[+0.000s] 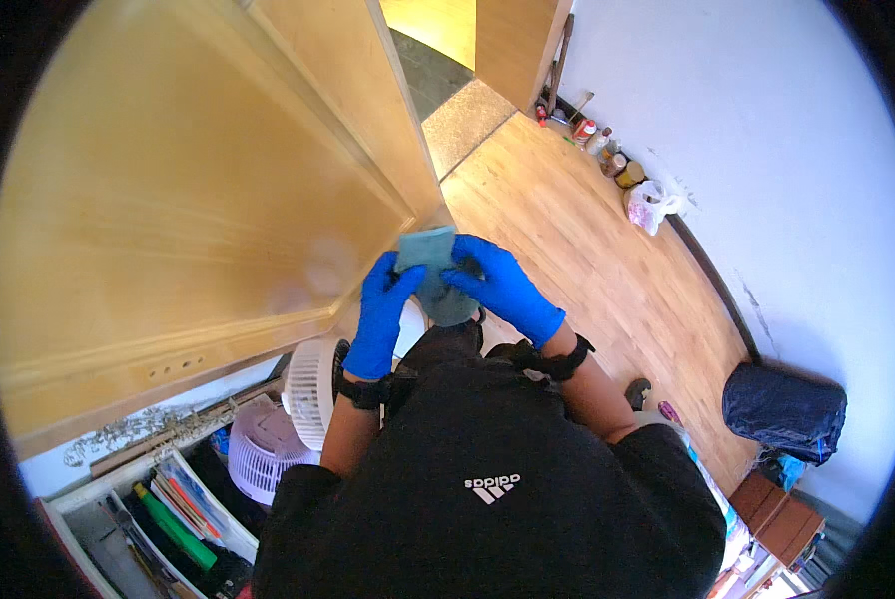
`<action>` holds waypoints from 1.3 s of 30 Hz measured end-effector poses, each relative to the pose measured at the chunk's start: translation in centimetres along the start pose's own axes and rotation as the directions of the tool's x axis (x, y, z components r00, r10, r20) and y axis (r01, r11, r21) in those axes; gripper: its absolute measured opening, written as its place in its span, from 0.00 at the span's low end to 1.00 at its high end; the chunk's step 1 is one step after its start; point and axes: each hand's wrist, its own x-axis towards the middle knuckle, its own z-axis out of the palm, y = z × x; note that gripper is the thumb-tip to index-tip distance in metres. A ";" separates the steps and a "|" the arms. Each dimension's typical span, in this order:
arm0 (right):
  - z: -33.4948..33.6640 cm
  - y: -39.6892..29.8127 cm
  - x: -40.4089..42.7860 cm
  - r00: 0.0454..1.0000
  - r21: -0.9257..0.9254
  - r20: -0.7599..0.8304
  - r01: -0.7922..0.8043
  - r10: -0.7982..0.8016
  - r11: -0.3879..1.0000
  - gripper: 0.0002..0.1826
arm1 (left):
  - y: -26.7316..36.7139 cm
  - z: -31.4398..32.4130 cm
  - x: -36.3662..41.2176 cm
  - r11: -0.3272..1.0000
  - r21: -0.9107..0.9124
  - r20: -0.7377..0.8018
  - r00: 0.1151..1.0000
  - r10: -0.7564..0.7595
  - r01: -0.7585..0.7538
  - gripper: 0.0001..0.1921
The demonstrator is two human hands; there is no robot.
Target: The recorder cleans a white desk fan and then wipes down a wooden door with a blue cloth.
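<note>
A grey-green cloth, folded flat at its top edge, is held up between my two hands in front of my body. My left hand, in a blue glove, pinches its left side. On the other side my right hand, gloved in the same blue, grips the cloth with thumb and fingers. Both wrists wear black bands. The cloth's lower end hangs over the front of my black shirt. A wooden door stands just beyond and to the left of my hands.
Bottles and jars and a white plastic bag line the wall over the wood floor. A white fan, a lilac plastic basket and an open drawer are at lower left. A black bag-covered bundle sits right.
</note>
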 end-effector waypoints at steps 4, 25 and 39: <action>-0.4 0.3 6.1 0.991 0.088 0.124 0.048 -0.058 0.995 0.24 | -0.3 -2.9 4.3 0.994 -0.106 -0.232 0.973 0.001 -0.026 0.11; -6.5 2.6 17.1 0.898 -0.135 0.350 0.331 -0.268 0.934 0.15 | 1.2 -5.5 8.3 0.951 0.296 -0.269 0.963 -0.003 0.085 0.17; -15.2 -0.1 19.8 0.586 -0.125 0.753 0.574 -0.299 0.809 0.15 | 1.0 10.5 11.4 0.846 0.530 -0.135 0.978 0.156 -0.062 0.19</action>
